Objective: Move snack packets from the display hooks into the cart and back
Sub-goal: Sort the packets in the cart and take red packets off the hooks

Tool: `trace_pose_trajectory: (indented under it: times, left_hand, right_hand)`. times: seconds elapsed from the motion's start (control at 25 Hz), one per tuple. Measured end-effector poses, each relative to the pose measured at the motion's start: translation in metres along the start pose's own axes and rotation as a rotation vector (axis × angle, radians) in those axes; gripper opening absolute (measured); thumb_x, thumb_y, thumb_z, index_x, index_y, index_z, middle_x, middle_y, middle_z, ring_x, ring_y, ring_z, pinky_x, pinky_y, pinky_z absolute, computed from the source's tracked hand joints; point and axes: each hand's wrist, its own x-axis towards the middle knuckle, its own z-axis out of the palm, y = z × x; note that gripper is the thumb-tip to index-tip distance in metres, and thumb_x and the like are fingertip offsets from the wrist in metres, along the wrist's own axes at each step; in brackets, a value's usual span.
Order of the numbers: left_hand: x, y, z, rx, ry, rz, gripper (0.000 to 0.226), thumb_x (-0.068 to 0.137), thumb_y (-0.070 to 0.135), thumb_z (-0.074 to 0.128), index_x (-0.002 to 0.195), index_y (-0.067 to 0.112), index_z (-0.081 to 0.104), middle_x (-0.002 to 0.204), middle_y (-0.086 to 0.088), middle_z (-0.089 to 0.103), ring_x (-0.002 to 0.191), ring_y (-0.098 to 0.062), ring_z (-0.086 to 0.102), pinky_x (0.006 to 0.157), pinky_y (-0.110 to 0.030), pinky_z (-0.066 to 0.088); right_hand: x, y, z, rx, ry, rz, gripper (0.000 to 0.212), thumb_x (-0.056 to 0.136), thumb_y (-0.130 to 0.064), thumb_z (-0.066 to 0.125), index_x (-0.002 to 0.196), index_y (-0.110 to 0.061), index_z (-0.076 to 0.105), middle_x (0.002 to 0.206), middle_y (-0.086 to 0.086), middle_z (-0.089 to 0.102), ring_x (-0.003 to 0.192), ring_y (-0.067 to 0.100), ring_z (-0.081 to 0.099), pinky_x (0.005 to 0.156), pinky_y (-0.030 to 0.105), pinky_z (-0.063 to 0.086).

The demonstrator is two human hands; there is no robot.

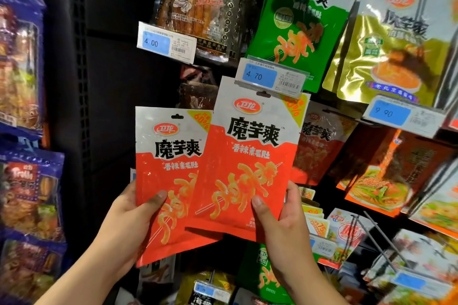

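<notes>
The left hand (128,215) holds the left red packet (163,156) by its bottom left corner. The thumb lies on the front and the fingers are hidden behind. The right hand (280,225) holds the right red packet (250,146) by its bottom right corner in the same way. Both packets stand up tall in front of the shelf. The right one lies over the right edge of the left one.

The top of the right red packet is tucked just under the 4.70 price tag (270,78). Its hang hole sits right below that tag. To the left of the packets is a dark back wall (111,82) with open room.

A green packet (297,25) hangs above the tag, and a gold packet (391,42) hangs beside it. Another red packet (319,146) hangs just behind the right one. A brown snack packet (198,7) hangs up high over a 4.00 price tag (166,43). Blue packets (22,57) fill the far left side. Thin metal hooks (366,233) stick out low on the right.
</notes>
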Motion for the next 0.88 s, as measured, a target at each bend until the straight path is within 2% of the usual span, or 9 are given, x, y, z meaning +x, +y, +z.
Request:
trace_pose_trajectory:
  times: [0.04, 0.12, 0.16, 0.24, 0.32, 0.56, 0.68, 0.72, 0.88]
  left_hand:
    - [-0.001, -0.001, 0.000, 0.002, -0.001, -0.002, 0.022, 0.087, 0.027, 0.069, 0.103, 0.041, 0.074, 0.108, -0.008, 0.080, 0.090, -0.036, 0.078, 0.063, -0.041, 0.064]
    - [-0.001, -0.001, -0.001, 0.012, -0.007, -0.014, 0.021, 0.093, 0.023, 0.067, 0.102, 0.041, 0.074, 0.107, -0.008, 0.080, 0.089, -0.036, 0.079, 0.062, -0.040, 0.064]
    - [-0.002, -0.002, -0.001, 0.019, -0.008, -0.021, 0.021, 0.095, 0.023, 0.066, 0.102, 0.041, 0.074, 0.107, -0.008, 0.080, 0.089, -0.036, 0.079, 0.061, -0.040, 0.064]
    - [-0.002, -0.002, -0.003, 0.026, 0.000, -0.027, 0.021, 0.098, 0.021, 0.065, 0.105, 0.040, 0.072, 0.106, -0.008, 0.080, 0.089, -0.035, 0.079, 0.061, -0.039, 0.064]
    - [0.001, -0.004, -0.004, 0.025, 0.017, -0.025, 0.021, 0.099, 0.019, 0.064, 0.110, 0.036, 0.070, 0.106, -0.008, 0.080, 0.088, -0.035, 0.079, 0.060, -0.038, 0.064]
    - [0.007, -0.011, -0.011, 0.052, 0.045, 0.026, 0.024, 0.092, 0.024, 0.068, 0.108, 0.041, 0.073, 0.107, -0.005, 0.080, 0.090, -0.033, 0.079, 0.063, -0.040, 0.064]
    - [0.011, -0.013, -0.019, 0.068, 0.094, 0.069, 0.024, 0.094, 0.024, 0.068, 0.109, 0.043, 0.072, 0.108, -0.003, 0.080, 0.091, -0.032, 0.079, 0.066, -0.041, 0.063]
    - [0.012, -0.013, -0.022, 0.076, 0.105, 0.076, 0.024, 0.095, 0.025, 0.068, 0.111, 0.043, 0.072, 0.109, -0.003, 0.080, 0.092, -0.032, 0.079, 0.068, -0.042, 0.063]
    - [0.017, -0.010, -0.027, 0.100, 0.127, 0.090, 0.027, 0.095, 0.026, 0.069, 0.118, 0.040, 0.070, 0.113, -0.005, 0.079, 0.095, -0.033, 0.078, 0.072, -0.047, 0.063]
  right_hand:
    - [0.003, 0.000, 0.002, -0.017, 0.000, 0.004, 0.049, 0.091, -0.033, 0.069, 0.099, -0.076, 0.047, 0.108, -0.048, 0.059, 0.103, -0.025, 0.055, 0.076, -0.006, 0.040]
    - [0.010, 0.003, 0.002, -0.008, 0.007, -0.002, 0.046, 0.095, -0.025, 0.068, 0.107, -0.064, 0.048, 0.104, -0.054, 0.056, 0.099, -0.031, 0.052, 0.076, -0.006, 0.041]
    - [0.014, 0.006, 0.002, 0.020, 0.018, -0.004, 0.040, 0.095, -0.024, 0.068, 0.110, -0.057, 0.050, 0.107, -0.048, 0.060, 0.102, -0.026, 0.056, 0.082, 0.001, 0.048]
    - [0.020, 0.010, 0.002, 0.081, 0.021, 0.030, 0.033, 0.093, -0.032, 0.072, 0.116, -0.049, 0.055, 0.118, -0.024, 0.069, 0.110, -0.003, 0.066, 0.096, 0.029, 0.055]
    - [0.023, 0.013, 0.002, 0.127, 0.019, 0.059, 0.042, 0.085, -0.042, 0.074, 0.122, -0.044, 0.055, 0.124, -0.011, 0.070, 0.116, 0.012, 0.067, 0.099, 0.045, 0.054]
    - [0.036, 0.027, -0.008, 0.082, 0.075, 0.090, 0.036, 0.094, -0.023, 0.070, 0.125, -0.029, 0.052, 0.119, -0.006, 0.071, 0.112, 0.013, 0.068, 0.094, 0.037, 0.055]
    - [0.055, 0.032, -0.014, -0.011, 0.094, 0.110, 0.032, 0.097, -0.016, 0.067, 0.121, -0.030, 0.052, 0.112, -0.009, 0.071, 0.101, 0.000, 0.069, 0.082, 0.017, 0.054]
    - [0.064, 0.035, -0.016, -0.036, 0.092, 0.120, 0.032, 0.097, -0.016, 0.066, 0.120, -0.032, 0.051, 0.115, -0.010, 0.070, 0.101, -0.001, 0.068, 0.082, 0.016, 0.053]
    - [0.109, 0.054, -0.020, -0.154, 0.078, 0.182, 0.038, 0.101, -0.023, 0.060, 0.136, -0.019, 0.047, 0.134, 0.003, 0.061, 0.126, 0.021, 0.059, 0.107, 0.044, 0.047]
